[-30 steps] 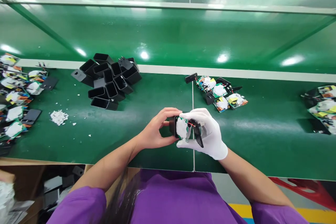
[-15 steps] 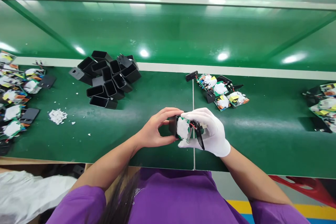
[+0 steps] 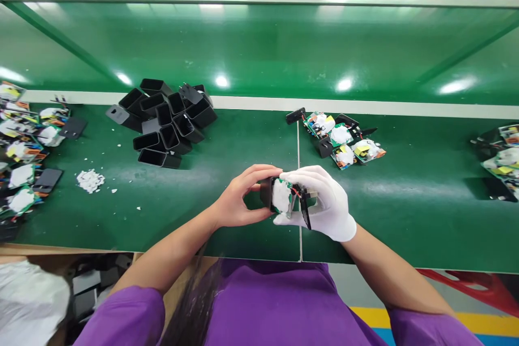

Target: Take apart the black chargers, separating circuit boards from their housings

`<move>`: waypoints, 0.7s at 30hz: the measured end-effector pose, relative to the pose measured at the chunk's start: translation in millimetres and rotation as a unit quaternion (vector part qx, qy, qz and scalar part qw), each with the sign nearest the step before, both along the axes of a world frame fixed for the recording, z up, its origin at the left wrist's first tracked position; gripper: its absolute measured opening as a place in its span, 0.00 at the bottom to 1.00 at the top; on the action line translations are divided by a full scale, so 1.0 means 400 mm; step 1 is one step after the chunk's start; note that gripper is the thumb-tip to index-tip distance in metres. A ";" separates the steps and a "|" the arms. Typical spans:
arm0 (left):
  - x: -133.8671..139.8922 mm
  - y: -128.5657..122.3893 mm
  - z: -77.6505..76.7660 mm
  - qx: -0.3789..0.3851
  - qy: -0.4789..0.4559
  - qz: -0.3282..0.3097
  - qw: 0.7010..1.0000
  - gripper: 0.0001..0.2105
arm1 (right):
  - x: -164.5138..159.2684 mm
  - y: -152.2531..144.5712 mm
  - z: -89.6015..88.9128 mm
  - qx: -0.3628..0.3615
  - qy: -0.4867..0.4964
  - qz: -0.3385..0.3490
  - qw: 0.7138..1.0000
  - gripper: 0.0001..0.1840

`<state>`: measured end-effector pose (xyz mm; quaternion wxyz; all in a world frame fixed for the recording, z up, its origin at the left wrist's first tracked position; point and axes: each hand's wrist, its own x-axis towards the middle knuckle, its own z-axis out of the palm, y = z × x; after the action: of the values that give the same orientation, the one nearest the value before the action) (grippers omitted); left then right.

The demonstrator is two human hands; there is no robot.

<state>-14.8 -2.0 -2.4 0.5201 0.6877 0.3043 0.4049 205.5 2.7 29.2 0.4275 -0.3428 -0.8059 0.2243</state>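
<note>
One bare left hand (image 3: pixel 239 200), one white-gloved right hand (image 3: pixel 324 203), and they hold one black casing (image 3: pixel 266 192), one circuit board (image 3: pixel 281 195)! Ten casings (image 3: pixel 151 126) at least in the pile, four boards (image 3: pixel 340 134) clustered, and there's one white flake mound (image 3: pixel 90 180)!

Plain white fabric glove (image 3: pixel 330 203) here, green circuit board (image 3: pixel 281 196) topped in white, black box-shaped plastic casing (image 3: pixel 266 193), then glossy green tabletop (image 3: pixel 243 140), solid purple shirt (image 3: pixel 275 308), yellow-and-blue striped floor (image 3: pixel 373 317)!

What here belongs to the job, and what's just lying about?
Seemingly part of the job:
black casing, in the left hand
circuit board, in the gloved right hand
open casings
loose boards

Probably just lying about:
white scraps
red object, lower right
</note>
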 end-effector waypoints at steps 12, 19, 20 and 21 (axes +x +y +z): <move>-0.006 0.006 0.009 0.015 0.000 -0.025 1.000 0.35 | 0.000 -0.001 0.009 0.013 0.008 0.017 1.000 0.32; -0.005 0.005 0.009 0.017 -0.011 -0.035 0.999 0.35 | -0.003 -0.005 0.008 0.049 0.001 0.015 0.999 0.33; -0.005 0.005 0.009 0.018 -0.013 -0.036 0.999 0.35 | -0.003 -0.006 0.009 0.051 -0.001 0.016 0.999 0.33; -0.005 0.006 0.009 0.018 -0.015 -0.038 0.999 0.35 | -0.003 -0.006 0.010 0.054 -0.002 0.016 0.998 0.33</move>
<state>-16.8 0.4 1.2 0.5270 0.7023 0.2623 0.4003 204.1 0.1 33.1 0.4398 -0.3070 -0.8231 0.1868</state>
